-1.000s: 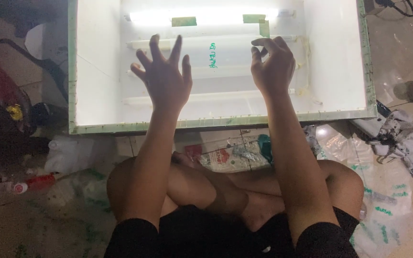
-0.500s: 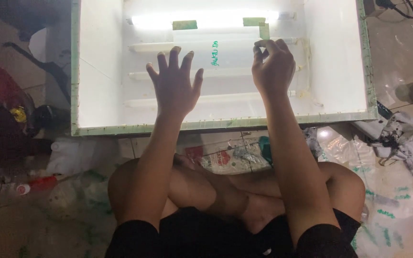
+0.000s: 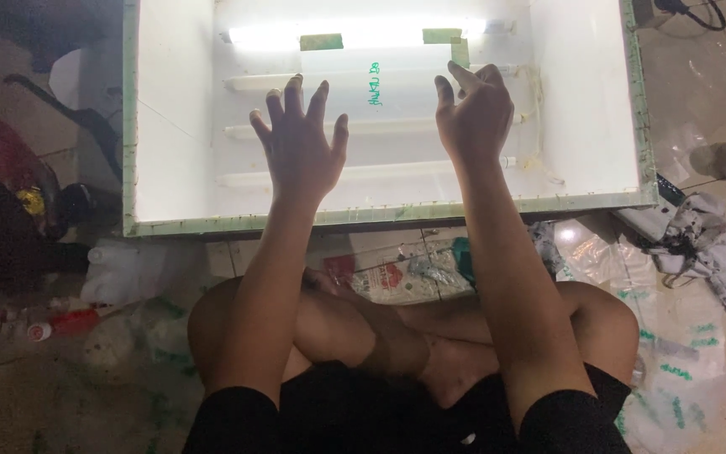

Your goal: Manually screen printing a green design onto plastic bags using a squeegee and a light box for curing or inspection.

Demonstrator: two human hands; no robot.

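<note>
While the left hand [image 3: 302, 147] hovers with fingers spread and grasping nothing over the white light box [image 3: 170, 126], the right hand [image 3: 474, 113] pinches a green tape strip [image 3: 459, 54] by the lit tube [image 3: 355, 32].

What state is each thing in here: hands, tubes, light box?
Left hand: open, fingers spread, over the box, holding nothing.
Right hand: fingers curled, no grip visible.
Light box: open-topped, on the floor.
Top tube: lit.
Lower tubes: unlit.
White bottle: lying on its side.

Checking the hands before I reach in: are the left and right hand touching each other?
Apart. The head view shows lit panel between left hand and right hand.
</note>
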